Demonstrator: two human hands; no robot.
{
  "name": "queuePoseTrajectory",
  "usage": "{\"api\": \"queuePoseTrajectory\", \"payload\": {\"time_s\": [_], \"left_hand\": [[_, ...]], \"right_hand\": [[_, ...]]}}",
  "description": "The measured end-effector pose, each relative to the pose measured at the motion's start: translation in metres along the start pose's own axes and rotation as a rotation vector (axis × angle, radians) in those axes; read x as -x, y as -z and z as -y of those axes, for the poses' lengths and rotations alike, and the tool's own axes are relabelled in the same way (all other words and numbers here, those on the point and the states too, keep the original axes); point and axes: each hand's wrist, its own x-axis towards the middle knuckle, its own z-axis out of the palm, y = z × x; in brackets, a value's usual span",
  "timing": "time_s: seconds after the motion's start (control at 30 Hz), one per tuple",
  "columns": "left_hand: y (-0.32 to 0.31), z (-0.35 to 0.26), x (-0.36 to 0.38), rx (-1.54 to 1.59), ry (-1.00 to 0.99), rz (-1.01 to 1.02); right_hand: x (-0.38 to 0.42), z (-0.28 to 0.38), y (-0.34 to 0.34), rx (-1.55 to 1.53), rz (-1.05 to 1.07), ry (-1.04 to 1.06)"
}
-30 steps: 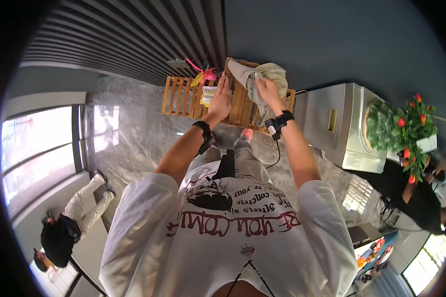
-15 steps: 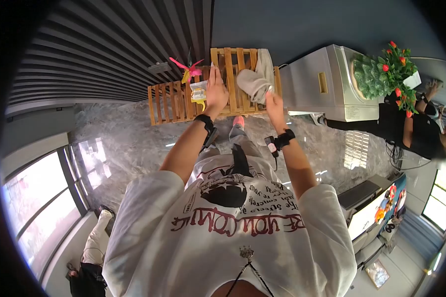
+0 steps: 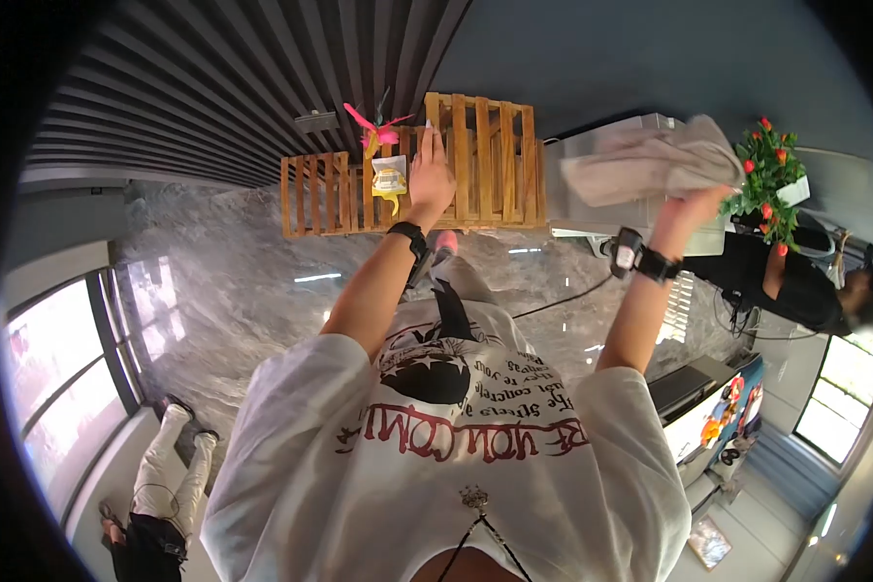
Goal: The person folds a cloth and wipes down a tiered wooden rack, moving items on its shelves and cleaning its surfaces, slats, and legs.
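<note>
My right hand (image 3: 694, 209) grips a beige-grey cloth (image 3: 650, 165), which hangs over the silver-grey cabinet and is blurred by motion. Its far end reaches towards the potted red flowers. My left hand (image 3: 431, 181) lies with fingers stretched along the wooden slatted rack (image 3: 509, 160), holding nothing. Just left of that hand are a small white and yellow packet (image 3: 389, 177) and a pink artificial flower (image 3: 373, 129), both on the rack's lower part.
Right of the rack stands the silver-grey cabinet (image 3: 574, 204), partly hidden by the cloth. A plant with red flowers (image 3: 772, 170) is beyond it. A person in black (image 3: 771, 281) is at the right, another person's legs (image 3: 160, 470) at lower left. A dark ribbed wall (image 3: 213, 87) rises behind.
My right hand has lifted the cloth off the rack and swung it right, over the cabinet. My left hand stays on the rack.
</note>
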Motion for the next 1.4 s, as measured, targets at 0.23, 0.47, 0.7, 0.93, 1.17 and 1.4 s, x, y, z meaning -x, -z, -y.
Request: {"api": "queuePoseTrajectory", "payload": {"time_s": [0.23,0.47,0.7,0.93,1.17,1.4], "left_hand": [[0.006,-0.003,0.000,-0.003,0.031,0.022],[0.006,0.001,0.003,0.002,-0.009,-0.008],[0.012,-0.001,0.002,-0.020,-0.011,0.014],[0.013,-0.003,0.002,-0.015,0.046,0.043],[0.015,-0.005,0.003,0.019,0.050,0.071],[0.015,-0.006,-0.001,-0.007,0.085,0.112]], "right_hand": [[-0.023,-0.046,0.022,0.409,0.099,0.408],[0.015,-0.228,-0.030,0.940,1.019,0.613],[0.042,-0.251,-0.030,0.694,0.905,0.625],[0.059,-0.214,-0.003,0.759,0.845,-0.048],[0.109,-0.194,0.069,0.786,0.908,0.088],[0.086,-0.165,0.063,0.740,0.777,-0.129]]}}
